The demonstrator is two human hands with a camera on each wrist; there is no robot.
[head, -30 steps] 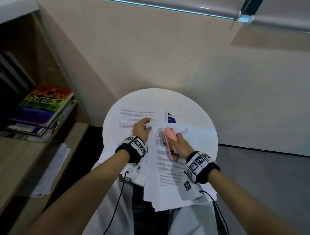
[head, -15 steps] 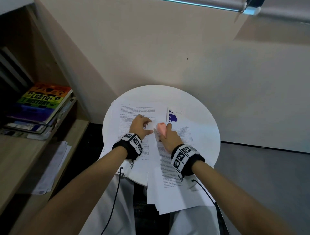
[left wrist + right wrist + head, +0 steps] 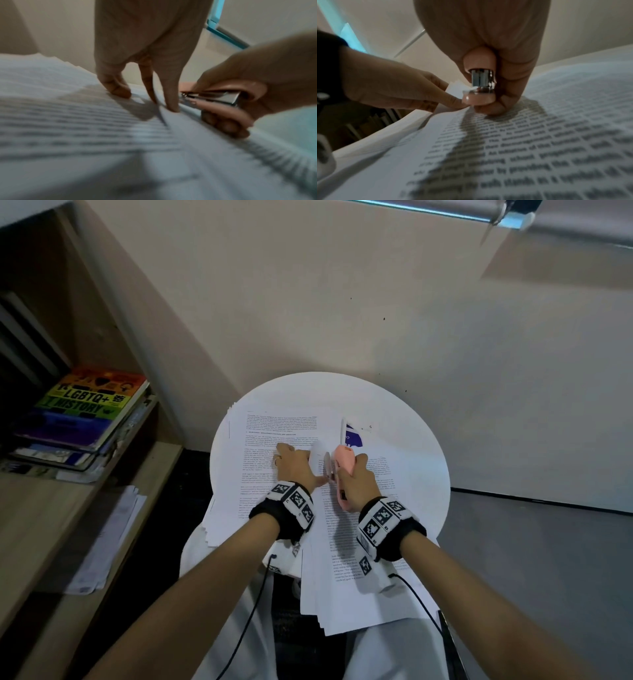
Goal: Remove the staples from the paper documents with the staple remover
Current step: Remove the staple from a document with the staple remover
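White round table [image 3: 404, 419], beige wall [image 3: 342, 302], wooden bookshelf [image 3: 51, 508].

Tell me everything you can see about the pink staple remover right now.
The pink staple remover is a slim, stapler-shaped tool with a glossy pink plastic shell and shiny metal inner parts. The right hand grips it, fingers curled under its lower half. Its metal tip points at the folded-up corner of the printed document, beside the left hand pressing on the papers. Whether it has hooked a staple cannot be told.
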